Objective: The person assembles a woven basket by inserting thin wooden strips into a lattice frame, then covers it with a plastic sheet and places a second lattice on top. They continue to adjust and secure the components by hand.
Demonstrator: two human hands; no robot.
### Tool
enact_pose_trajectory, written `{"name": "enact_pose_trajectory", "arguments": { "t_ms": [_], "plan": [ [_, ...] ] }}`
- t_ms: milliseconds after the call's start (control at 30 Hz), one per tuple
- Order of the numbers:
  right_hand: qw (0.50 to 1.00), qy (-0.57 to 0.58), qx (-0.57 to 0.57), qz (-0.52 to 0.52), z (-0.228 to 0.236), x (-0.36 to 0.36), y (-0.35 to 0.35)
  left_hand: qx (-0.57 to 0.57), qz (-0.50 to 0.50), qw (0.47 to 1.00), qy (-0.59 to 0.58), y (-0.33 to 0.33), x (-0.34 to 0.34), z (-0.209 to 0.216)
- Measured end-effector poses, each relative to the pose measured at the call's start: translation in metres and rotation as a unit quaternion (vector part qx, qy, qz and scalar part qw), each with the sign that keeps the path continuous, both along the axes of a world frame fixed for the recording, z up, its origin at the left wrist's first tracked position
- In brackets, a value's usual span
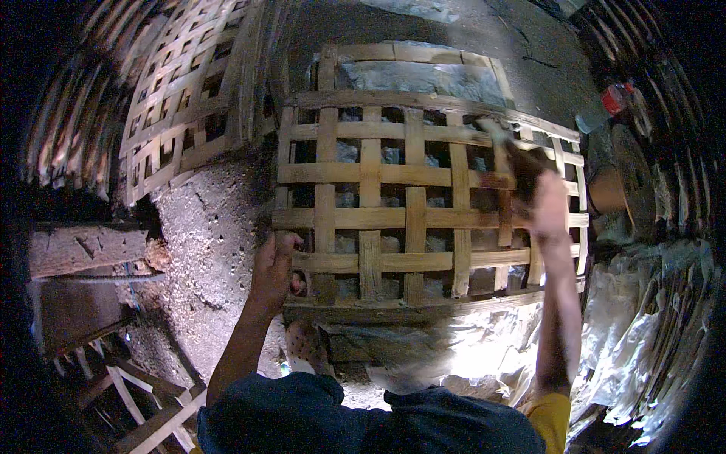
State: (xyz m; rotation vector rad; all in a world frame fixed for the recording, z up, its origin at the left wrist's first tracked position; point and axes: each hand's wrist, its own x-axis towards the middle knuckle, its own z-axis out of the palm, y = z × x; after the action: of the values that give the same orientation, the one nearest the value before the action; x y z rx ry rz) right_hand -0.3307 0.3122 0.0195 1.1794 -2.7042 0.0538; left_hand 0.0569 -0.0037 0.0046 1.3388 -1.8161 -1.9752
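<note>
A lattice panel (370, 175) of flat, pale wooden or bamboo strips, woven over and under, lies in front of me. My left hand (274, 266) is closed around its left edge near the lower corner, thumb upward. Over the panel's right part, my right hand (550, 203) grips a short tool (523, 160), smeared by motion. The tool looks dark near the hand and paler at its far tip; its kind cannot be made out. A strip under it looks reddish-brown. Through the gaps, greyish plastic sheeting shows beneath.
Another lattice panel (181, 98) leans at the upper left. A thick wooden beam (89, 251) and crossed slats (144, 412) are at the left. Crumpled clear plastic (631, 325) hangs at the right, near corrugated walling. A red object (616, 98) sits at the upper right.
</note>
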Motion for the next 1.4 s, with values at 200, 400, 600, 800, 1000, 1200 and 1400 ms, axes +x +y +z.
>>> {"name": "enact_pose_trajectory", "arguments": {
  "t_ms": [200,400,600,800,1000,1200,1400],
  "plan": [
    [0.983,0.097,-0.078,0.134,-0.011,-0.003,-0.043,-0.003,0.022,1.0,-0.006,0.004,-0.005,0.005],
    [0.968,-0.119,-0.115,-0.187,0.061,-0.018,0.03,-0.02,-0.015,1.0,0.011,0.004,-0.002,-0.001],
    [0.965,-0.104,-0.229,-0.075,0.028,-0.033,0.019,0.021,0.032,0.999,-0.001,0.002,0.001,0.005],
    [0.988,0.035,-0.149,0.021,-0.012,-0.073,-0.008,-0.02,0.015,1.0,0.009,-0.001,0.001,-0.005],
    [0.996,0.007,-0.055,-0.075,-0.008,-0.094,-0.046,-0.023,0.001,1.0,0.012,0.0,0.0,-0.002],
    [0.994,0.029,-0.021,-0.105,0.0,-0.074,-0.07,-0.021,-0.004,1.0,0.01,-0.001,0.008,-0.003],
    [0.805,0.593,-0.015,0.035,-0.061,-0.118,-0.038,-0.012,0.008,1.0,0.014,0.003,-0.003,0.003]
  ]
}}
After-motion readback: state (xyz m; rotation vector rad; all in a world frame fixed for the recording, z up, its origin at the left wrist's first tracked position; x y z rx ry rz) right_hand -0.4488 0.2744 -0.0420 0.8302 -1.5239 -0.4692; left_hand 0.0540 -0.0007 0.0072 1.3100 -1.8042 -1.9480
